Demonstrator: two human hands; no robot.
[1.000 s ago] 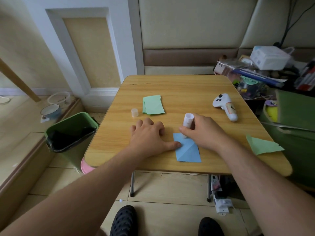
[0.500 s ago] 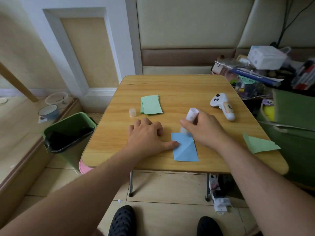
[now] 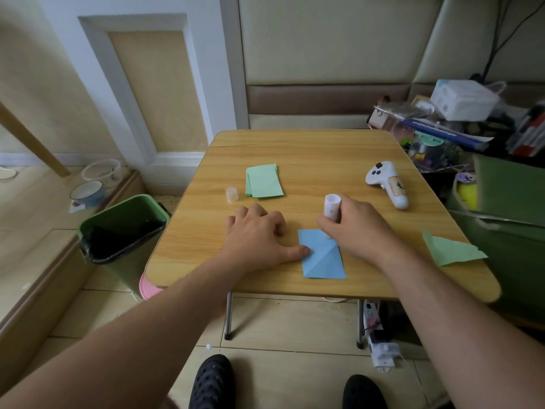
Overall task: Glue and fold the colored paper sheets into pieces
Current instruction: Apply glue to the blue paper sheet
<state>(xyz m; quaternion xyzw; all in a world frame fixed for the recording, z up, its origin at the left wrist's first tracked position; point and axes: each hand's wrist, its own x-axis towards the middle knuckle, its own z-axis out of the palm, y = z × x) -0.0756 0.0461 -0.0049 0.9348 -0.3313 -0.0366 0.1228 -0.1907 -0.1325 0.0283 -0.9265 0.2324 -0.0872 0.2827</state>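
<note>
A blue folded paper (image 3: 323, 258) lies near the front edge of the wooden table (image 3: 309, 154). My left hand (image 3: 259, 234) rests on the table with its fingers curled, and its thumb presses the paper's left edge. My right hand (image 3: 356, 228) grips a white glue stick (image 3: 331, 204), nearly upright, its lower end down on the paper's top right corner. The glue stick's clear cap (image 3: 231, 194) stands to the left. A small stack of green sheets (image 3: 264, 181) lies beyond it. A folded green piece (image 3: 449, 250) sits at the table's right edge.
A white handheld controller (image 3: 389, 187) lies on the right of the table. A green waste bin (image 3: 124, 231) stands on the floor to the left. Cluttered boxes and a green bin (image 3: 513, 202) crowd the right side. My feet in black shoes (image 3: 212, 382) are below.
The glue stick tilted and shifted slightly over the paper's top corner in my right hand, then came back nearer upright. My left hand stayed on the paper.
</note>
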